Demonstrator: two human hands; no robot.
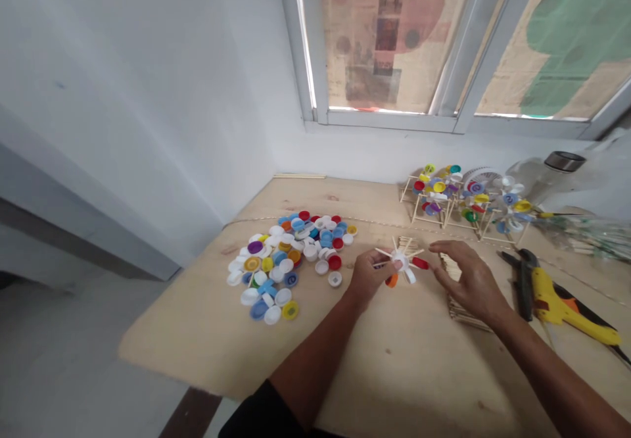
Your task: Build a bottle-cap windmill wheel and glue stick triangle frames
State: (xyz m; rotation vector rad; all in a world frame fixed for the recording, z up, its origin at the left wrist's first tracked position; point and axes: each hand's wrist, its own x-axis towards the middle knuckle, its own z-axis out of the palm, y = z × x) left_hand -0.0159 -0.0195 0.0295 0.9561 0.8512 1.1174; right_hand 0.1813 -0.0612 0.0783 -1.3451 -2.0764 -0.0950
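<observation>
My left hand [369, 275] pinches a small wheel [401, 262] made of a white bottle cap hub with wooden sticks radiating from it; a red cap [420, 263] and an orange cap [391, 281] sit on two stick ends. My right hand [467, 279] hovers just right of the wheel, fingers curved and apart, fingertips close to the red cap, holding nothing. Under my right hand lies a pile of wooden sticks [456, 308]. A heap of loose coloured bottle caps [290, 259] lies left of my left hand on the plywood table [404, 365].
Several finished stick-and-cap wheels on stick frames [463, 202] stand at the back right. A yellow glue gun [562, 303] and dark pliers [523, 280] lie at the right. A clear jar [547, 173] lies behind. The table's left edge drops to the floor; wall and window are behind.
</observation>
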